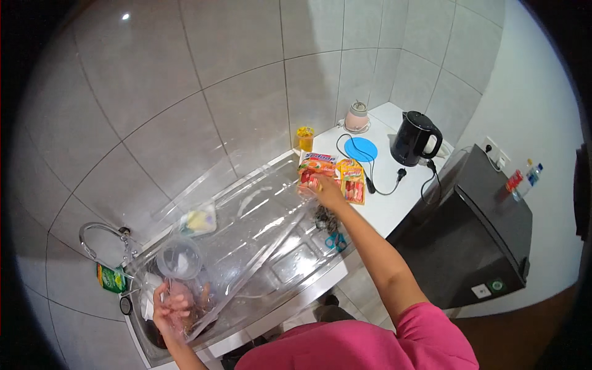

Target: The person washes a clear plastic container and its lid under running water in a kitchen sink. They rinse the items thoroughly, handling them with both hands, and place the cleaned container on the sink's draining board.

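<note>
A large sheet of clear plastic (240, 231) stretches over the steel sink's drainboard, between my two hands. At the left, over the sink basin, my left hand (171, 305) has its fingers spread at the plastic; whether it grips it is unclear. My right hand (326, 189) is at the food packets, its fingertips over a red packet (307, 180) at the plastic's far end; its grip is hard to make out. An orange noodle packet (318, 163) and a yellow packet (352, 173) lie beside it. A clear round plastic tub (179, 258) shows near the basin.
Teal scissors (336, 241) and a metal scourer (326, 218) lie on the drainboard. On the white counter (393, 199) stand a black electric kettle (413, 138), a pink blender base (356, 118) and cables. A chrome faucet (97, 226) rises behind the basin; a dark fridge (467, 226) stands right.
</note>
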{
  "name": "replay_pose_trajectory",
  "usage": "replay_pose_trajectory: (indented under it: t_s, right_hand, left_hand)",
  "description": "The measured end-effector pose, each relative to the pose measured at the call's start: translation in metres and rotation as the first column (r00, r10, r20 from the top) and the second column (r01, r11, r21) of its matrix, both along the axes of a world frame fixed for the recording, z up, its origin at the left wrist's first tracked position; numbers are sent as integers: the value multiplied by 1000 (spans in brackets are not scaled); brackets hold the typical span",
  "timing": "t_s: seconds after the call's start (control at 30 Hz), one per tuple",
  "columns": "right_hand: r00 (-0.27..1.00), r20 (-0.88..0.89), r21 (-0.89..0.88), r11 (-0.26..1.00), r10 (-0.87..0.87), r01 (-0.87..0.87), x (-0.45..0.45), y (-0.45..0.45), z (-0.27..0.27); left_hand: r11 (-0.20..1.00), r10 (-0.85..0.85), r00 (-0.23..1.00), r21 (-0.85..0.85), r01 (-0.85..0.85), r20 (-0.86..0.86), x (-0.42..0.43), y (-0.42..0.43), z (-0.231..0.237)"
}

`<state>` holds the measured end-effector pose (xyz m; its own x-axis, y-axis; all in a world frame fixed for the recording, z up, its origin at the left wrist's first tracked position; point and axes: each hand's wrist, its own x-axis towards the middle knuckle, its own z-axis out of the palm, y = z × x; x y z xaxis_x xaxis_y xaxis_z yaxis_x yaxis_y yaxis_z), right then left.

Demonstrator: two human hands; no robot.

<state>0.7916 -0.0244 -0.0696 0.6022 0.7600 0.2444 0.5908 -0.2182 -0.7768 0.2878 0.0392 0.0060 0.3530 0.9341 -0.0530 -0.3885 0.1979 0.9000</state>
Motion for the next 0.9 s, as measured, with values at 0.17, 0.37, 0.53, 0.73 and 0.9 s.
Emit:
replay_pose_trajectory:
  t_s: [0.17,0.37,0.53,0.73,0.9]
  right_hand:
    - [851,521,-407,894,59,187,31,24,-23]
    - [875,483,-404,881,-23,246,76,5,-56]
    - [879,477,-420,882,13,215,121,-19,-54]
    - [905,425,-469,858,15,206,173,-44,-45]
    - [873,488,-482,833,-1,270,210,-60,-40]
  left_hand:
    - [975,209,977,-89,-204,45,41,-47,0]
    - [975,221,974,-51,-218,52,65,-69,-5]
    - [967,251,968,-43,-250,20,95,-72,1]
    - [968,244,970,-50,-244,-18,115,-76,-2]
    - [962,262,960,-52,-268,-98,135,-74,7]
